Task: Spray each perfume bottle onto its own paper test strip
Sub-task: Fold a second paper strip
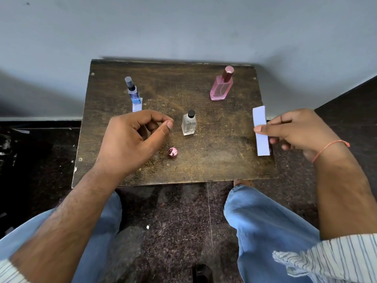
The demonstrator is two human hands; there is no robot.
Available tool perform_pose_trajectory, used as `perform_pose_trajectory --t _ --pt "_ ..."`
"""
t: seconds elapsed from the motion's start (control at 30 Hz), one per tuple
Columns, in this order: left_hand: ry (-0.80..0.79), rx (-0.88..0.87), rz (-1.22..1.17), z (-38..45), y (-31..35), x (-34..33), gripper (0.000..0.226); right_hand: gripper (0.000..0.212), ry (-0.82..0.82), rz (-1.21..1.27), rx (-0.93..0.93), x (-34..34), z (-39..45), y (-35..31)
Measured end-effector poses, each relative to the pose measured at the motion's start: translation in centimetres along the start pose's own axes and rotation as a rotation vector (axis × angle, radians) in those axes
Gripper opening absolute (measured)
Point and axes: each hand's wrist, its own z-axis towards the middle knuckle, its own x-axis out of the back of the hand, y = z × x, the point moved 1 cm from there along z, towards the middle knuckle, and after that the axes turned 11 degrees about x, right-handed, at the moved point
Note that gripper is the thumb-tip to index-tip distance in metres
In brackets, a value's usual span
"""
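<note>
worn rough wooden table [224,160], clear glass bottle [189,126], matt paper strip [261,131]

The left hand [134,137] hung forward with fingers curled loosely, thumb near the forefinger, holding nothing. The right hand [299,131] reached in from the side, thumb and fingers pinching a paper strip [260,131]; both forearms were bare.
</note>
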Motion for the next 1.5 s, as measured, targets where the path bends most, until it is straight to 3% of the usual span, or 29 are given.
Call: perform_pose_trajectory --t 0.3,0.5,0.63,1.1,1.5 --pt "-0.111 0.027 -0.060 0.1 -0.4 -0.1 0.003 0.018 -0.330 0.246 0.169 -5.8 -1.7 -3.5" --pt "-0.291 0.080 -0.154 -0.4 0.0 -0.2 0.019 0.012 -0.465 0.347 0.271 -8.2 -2.8 -4.6" --pt "-0.401 0.114 -0.205 -0.3 0.1 0.2 0.021 0.010 -0.506 0.371 0.284 -10.3 -3.3 -5.2" --pt "-0.438 0.154 -0.284 -0.3 -0.3 2.4 0.017 0.007 -0.577 0.361 0.221 -12.9 -3.4 -6.9" --pt "-0.487 0.201 -0.364 -0.3 -0.2 3.0 0.019 0.012 -0.649 0.499 0.185 -13.2 -3.3 -7.2"
